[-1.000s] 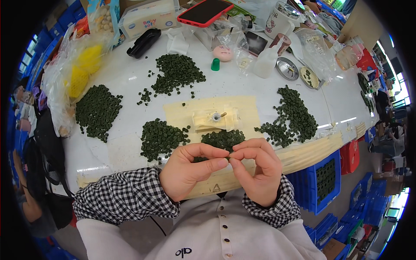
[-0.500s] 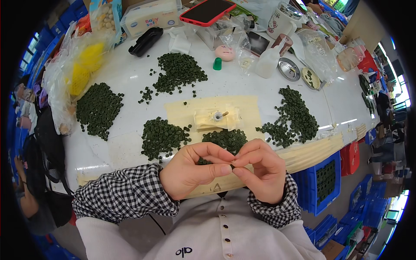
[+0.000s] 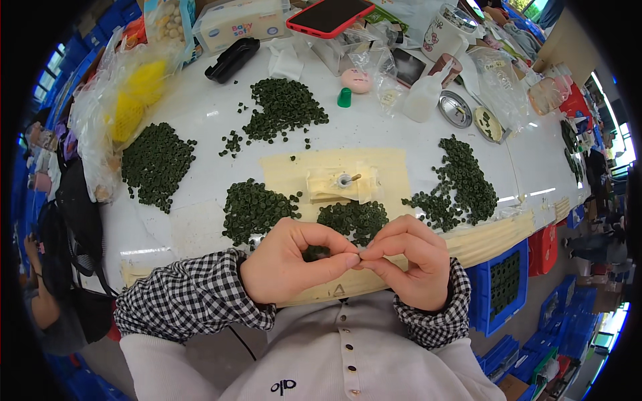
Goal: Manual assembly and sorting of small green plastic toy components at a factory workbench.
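Note:
My left hand (image 3: 287, 264) and my right hand (image 3: 416, 264) meet at their fingertips over the table's near edge. Both are closed in a pinch around one small dark green part, which the fingers almost wholly hide. Just beyond them lies a pile of small round dark green parts (image 3: 353, 220), partly covered by my hands. A second pile (image 3: 257, 208) sits by my left hand, and a third (image 3: 468, 184) spreads out to the right. Behind the nearest pile stands a tape-covered block (image 3: 324, 189) with a metal socket (image 3: 345, 180) and a thin brown peg.
Two more green piles lie farther off, one at far left (image 3: 158, 167) and one at the back (image 3: 284, 110). A red-edged phone (image 3: 330, 19), a black case (image 3: 232, 60), a white squeeze bottle (image 3: 422, 97) and round tins (image 3: 455, 109) line the back. A blue crate (image 3: 478, 294) stands at right.
My fingertips have closed more tightly over the small green part, which showed more plainly before. The whole view has shifted slightly, and both hands remain joined at the same place.

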`<state>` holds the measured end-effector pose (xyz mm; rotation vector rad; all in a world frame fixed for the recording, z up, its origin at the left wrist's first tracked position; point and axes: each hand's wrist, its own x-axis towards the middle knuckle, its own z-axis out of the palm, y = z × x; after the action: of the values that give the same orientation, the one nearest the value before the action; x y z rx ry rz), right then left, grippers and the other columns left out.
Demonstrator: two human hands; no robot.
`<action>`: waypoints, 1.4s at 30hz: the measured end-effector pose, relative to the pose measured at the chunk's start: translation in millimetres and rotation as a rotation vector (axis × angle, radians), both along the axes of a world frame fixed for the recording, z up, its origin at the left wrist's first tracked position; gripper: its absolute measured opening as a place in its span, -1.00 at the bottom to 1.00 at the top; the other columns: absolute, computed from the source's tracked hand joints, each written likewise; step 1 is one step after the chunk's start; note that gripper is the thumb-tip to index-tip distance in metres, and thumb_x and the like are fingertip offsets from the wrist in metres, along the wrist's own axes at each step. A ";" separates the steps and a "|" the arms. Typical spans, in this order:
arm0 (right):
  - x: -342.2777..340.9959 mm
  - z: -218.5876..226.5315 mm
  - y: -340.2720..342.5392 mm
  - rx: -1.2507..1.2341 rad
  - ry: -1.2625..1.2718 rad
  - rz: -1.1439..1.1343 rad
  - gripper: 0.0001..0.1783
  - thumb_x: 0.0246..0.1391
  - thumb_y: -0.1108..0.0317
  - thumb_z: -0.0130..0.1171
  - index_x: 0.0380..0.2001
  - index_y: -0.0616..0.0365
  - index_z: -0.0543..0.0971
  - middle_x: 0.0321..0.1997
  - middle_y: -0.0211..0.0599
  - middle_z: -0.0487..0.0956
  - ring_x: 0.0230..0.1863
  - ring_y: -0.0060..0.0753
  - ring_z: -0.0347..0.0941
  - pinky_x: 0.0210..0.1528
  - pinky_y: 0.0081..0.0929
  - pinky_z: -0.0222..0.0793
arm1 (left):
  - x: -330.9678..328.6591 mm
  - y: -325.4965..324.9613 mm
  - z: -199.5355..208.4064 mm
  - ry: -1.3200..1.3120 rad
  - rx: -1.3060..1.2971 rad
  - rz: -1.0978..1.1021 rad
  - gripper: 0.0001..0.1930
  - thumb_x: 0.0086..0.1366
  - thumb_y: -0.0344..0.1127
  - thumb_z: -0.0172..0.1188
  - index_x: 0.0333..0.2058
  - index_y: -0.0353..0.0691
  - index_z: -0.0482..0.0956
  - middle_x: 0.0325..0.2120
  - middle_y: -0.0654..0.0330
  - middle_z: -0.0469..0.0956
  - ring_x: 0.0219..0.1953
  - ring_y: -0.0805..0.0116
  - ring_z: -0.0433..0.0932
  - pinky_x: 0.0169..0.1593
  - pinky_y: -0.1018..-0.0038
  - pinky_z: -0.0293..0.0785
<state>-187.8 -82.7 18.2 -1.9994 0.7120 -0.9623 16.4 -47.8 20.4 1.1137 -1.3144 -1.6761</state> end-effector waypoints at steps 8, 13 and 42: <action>2.5 -10.6 -2.4 0.223 -0.110 0.020 -0.83 -0.13 0.63 0.18 -0.37 0.26 0.56 -0.41 -0.25 0.54 -0.38 -0.46 0.48 -0.32 -0.60 0.39 | -0.7 0.3 -3.2 0.013 -0.015 0.061 -0.88 0.13 -0.43 0.19 -0.36 -0.34 0.60 -0.49 0.30 0.58 -0.46 0.70 0.42 -0.37 0.70 0.34; 5.7 -12.0 -1.5 0.281 -0.130 0.022 -0.83 -0.13 0.62 0.18 -0.38 0.27 0.56 -0.41 -0.25 0.55 -0.39 -0.46 0.47 -0.31 -0.59 0.38 | -0.9 1.9 -4.4 -0.007 -0.031 0.078 -0.89 0.12 -0.44 0.18 -0.36 -0.32 0.60 -0.52 0.36 0.56 -0.51 0.74 0.33 -0.45 0.73 0.27; 6.5 -13.7 -5.0 -0.275 0.348 0.000 -0.84 -0.27 0.49 0.28 -0.53 0.16 0.51 -0.50 -0.33 0.39 -0.39 -0.27 0.28 -0.33 -0.42 0.23 | 50.7 41.3 0.5 0.406 0.444 0.635 -0.82 0.33 -0.32 -0.09 -0.26 -0.28 0.43 -0.49 0.27 0.47 -0.68 0.66 0.12 -0.60 0.71 0.08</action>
<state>-181.2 -87.6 4.5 -2.4455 0.7989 -0.7501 67.1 -6.4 20.9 1.1871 -0.2827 -1.6029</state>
